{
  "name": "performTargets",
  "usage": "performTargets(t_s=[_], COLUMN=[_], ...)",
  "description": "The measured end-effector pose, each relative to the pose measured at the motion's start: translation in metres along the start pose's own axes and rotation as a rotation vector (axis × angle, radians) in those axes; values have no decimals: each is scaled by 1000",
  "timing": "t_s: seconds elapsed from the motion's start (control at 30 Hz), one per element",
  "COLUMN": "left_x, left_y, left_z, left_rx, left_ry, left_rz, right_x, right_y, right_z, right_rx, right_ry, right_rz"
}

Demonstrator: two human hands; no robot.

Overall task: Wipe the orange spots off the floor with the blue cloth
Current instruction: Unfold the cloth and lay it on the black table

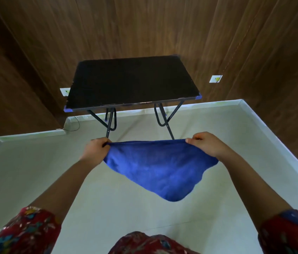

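Observation:
The blue cloth (160, 167) hangs in the air in front of me, stretched between both hands and sagging to a point below. My left hand (97, 149) pinches its left top corner and my right hand (205, 144) pinches its right top corner. Under the cloth lies the pale floor (34, 176). No orange spots show on the part of the floor that I can see; the cloth hides a patch of it.
A small folding table (131, 81) with a black top and blue corner caps stands ahead against the wood-panelled wall (144, 24). A white skirting (265, 131) runs along the floor's edges. Two white wall sockets (216, 78) sit low on the wall.

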State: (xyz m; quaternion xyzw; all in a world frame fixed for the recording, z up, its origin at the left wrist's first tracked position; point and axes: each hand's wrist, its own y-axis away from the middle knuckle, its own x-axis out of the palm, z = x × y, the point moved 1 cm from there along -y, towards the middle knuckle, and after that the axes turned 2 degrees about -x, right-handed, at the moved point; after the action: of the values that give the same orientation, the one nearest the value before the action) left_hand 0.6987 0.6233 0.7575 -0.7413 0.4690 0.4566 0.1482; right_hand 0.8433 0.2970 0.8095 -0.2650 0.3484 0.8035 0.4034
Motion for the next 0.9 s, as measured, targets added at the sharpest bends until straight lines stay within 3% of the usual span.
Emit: performTargets(t_s=[0.1, 0.2, 0.27, 0.33, 0.4, 0.5, 0.57, 0.67, 0.77, 0.9], left_x=[-11, -17, -15, -15, -15, -24, -34, -49, -57, -69], left_y=[-7, 3, 11, 14, 15, 10, 3, -13, -33, -74], left_z=[15, 4, -13, -28, -40, -51, -54, -52, -50, -51], left_rx=[1, -33, -95, -112, -84, -44, -56, -36, 86, 153], left_ry=[12, 388, 652, 768, 785, 816, 830, 766, 569, 242], left_rz=[30, 177, 250, 250, 235, 222, 206, 185, 153, -114], right_x=[12, 34, 48, 61, 70, 81, 80, 70, 64, 56], right_y=[-1, -3, -1, 1, 3, -5, -13, -23, -24, -36], right_z=[6, 23, 40, 62, 82, 96, 97, 94, 111, 148], right_rx=[137, 153, 96, -13, -166, -440, -553, -770, -957, -1021], right_ry=[-582, -952, -1072, -1072, -894, -172, 101, 37, -150, -395], right_rz=[-81, -110, -53, 51, 101, -141, -348, -411, -253, -136])
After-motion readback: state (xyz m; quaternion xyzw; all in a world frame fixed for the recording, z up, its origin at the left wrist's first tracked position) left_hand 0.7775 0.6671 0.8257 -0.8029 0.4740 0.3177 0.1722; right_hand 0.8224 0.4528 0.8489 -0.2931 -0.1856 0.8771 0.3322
